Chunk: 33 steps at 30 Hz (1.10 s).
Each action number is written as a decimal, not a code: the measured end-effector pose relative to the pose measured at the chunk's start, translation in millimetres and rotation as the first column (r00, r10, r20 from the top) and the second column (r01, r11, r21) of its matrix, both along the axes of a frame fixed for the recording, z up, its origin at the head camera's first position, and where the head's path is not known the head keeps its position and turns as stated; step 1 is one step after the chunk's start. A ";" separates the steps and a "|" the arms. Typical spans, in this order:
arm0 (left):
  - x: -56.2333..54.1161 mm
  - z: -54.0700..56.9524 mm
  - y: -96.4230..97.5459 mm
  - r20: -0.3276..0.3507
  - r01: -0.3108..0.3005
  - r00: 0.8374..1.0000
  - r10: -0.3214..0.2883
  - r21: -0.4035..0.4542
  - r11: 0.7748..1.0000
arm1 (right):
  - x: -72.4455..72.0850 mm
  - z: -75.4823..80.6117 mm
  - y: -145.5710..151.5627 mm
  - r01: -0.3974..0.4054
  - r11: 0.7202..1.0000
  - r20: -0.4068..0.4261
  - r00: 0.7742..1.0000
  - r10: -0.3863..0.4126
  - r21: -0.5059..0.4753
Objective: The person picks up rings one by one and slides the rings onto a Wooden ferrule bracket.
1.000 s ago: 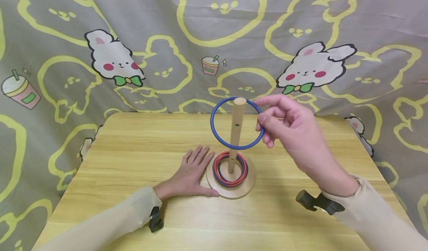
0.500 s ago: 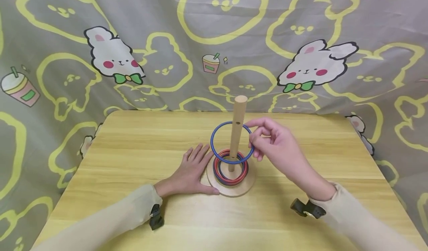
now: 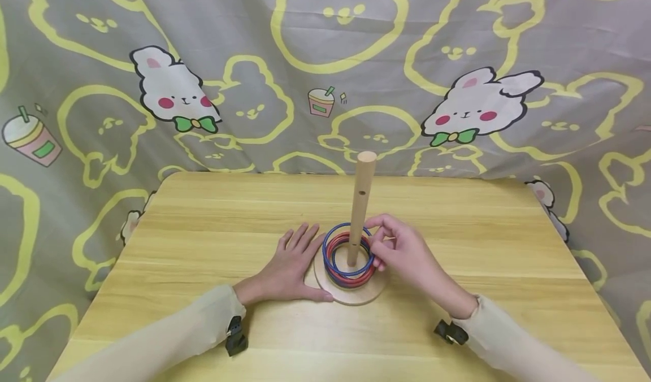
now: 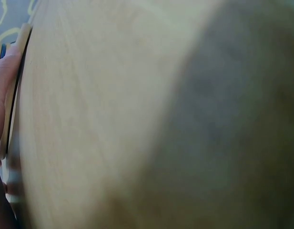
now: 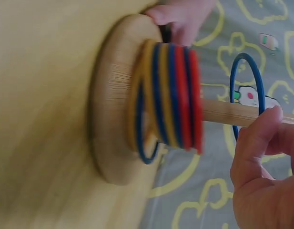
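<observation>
A wooden post (image 3: 361, 207) stands upright on a round wooden base (image 3: 351, 297) in the head view. My right hand (image 3: 404, 255) pinches the side of a blue ring (image 5: 259, 81) between thumb and fingers. The post runs through that ring, which hangs above the stack in the right wrist view. Several red, blue and yellow rings (image 5: 183, 95) encircle the post's foot; one blue ring there sits tilted. Spread fingers of my left hand (image 3: 285, 269) lie at the base's left side, the thumb at its front rim. The left wrist view shows only the thumb (image 4: 5, 71) side, mostly blurred.
The wooden table (image 3: 178, 224) extends around the base on all sides. Behind it hangs a grey curtain (image 3: 254, 26) printed with yellow outlines and rabbits. Each wrist wears a dark strapped camera.
My right hand has come down and slightly left with the blue ring, which has descended along the post from near its top towards the stack. The left hand stays put.
</observation>
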<state>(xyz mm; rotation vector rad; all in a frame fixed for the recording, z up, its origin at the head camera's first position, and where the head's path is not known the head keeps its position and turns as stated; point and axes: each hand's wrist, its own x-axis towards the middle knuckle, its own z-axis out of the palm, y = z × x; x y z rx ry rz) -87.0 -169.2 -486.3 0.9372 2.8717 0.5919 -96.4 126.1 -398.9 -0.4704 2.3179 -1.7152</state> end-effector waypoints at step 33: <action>-1.4 18.3 -11.7 0.083 0.031 0.996 -0.030 -0.001 1.000 | -0.7 -30.3 12.7 0.044 0.972 -0.217 0.976 0.007 0.230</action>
